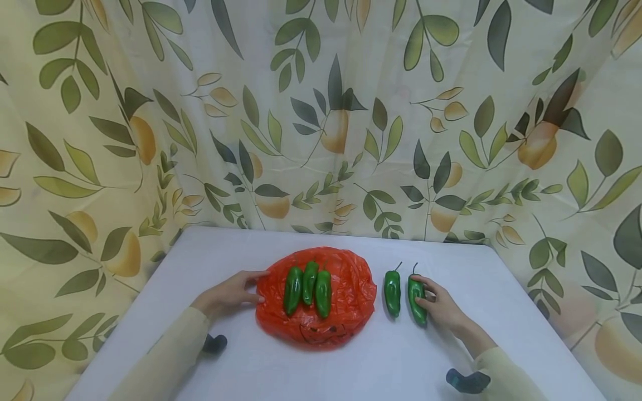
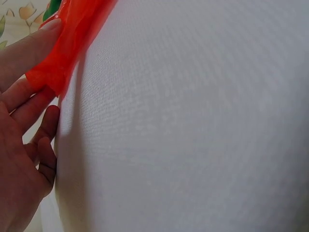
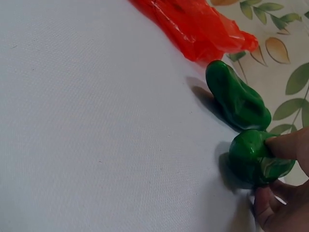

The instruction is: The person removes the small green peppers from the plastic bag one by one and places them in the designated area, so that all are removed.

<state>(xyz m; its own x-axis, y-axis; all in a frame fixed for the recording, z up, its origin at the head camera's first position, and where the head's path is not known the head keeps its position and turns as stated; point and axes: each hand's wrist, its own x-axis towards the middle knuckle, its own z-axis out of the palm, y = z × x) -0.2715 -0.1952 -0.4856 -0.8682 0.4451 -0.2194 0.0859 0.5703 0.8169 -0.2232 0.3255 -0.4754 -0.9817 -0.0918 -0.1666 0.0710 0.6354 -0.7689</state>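
Note:
A crumpled red plastic bag (image 1: 346,312) lies flat on the white table, with dark drawn lines near its front edge. Three green peppers (image 1: 323,294) rest side by side on top of it. My left hand (image 1: 233,291) pinches the bag's left edge, thumb above and fingertips under the film in the left wrist view. To the right of the bag, another green pepper (image 1: 392,293) lies on the table, its stem pointing away. Beside that one, my right hand (image 1: 441,305) grips the rightmost green pepper (image 3: 248,152) between thumb and fingers.
The white table (image 1: 401,367) runs back to a hanging curtain (image 1: 321,139) printed with leaves and fruit. Dark curved pieces (image 1: 467,381) show beside both forearms, at the cream sleeves (image 1: 511,373).

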